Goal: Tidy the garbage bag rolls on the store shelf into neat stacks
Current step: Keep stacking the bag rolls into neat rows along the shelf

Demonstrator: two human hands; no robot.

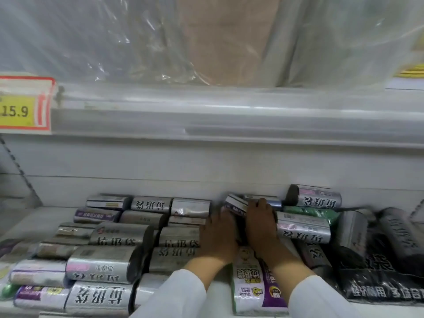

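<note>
Nearest to me, both white sleeves (183, 292) come in from the bottom edge, one on each arm, and between them a purple and yellow trash bag pack (257, 292) lies flat at the shelf's front lip. To the left I see the garbage bag rolls (101, 262) already lying in fairly tidy silver stacks, several rows deep, their labels facing me. To the right a black bag pack (378, 283) with white lettering lies among looser, crooked rolls. Further in, my left hand (218, 237) rests palm down with its fingers reaching forward on the rolls at the middle of the shelf, and my right hand (260, 223) sits just beside it, fingers curled over the end of a silver roll (236, 204) that is tilted at the back. The two hands are close together, nearly touching. Behind the right hand one more roll (316, 198) lies on top of a green pack (314, 213) against the white back panel (160, 166). Above, a yellow price tag (20, 109) reading 15.9 hangs on the upper shelf edge, with clear plastic sheeting (114, 42) beyond.
</note>
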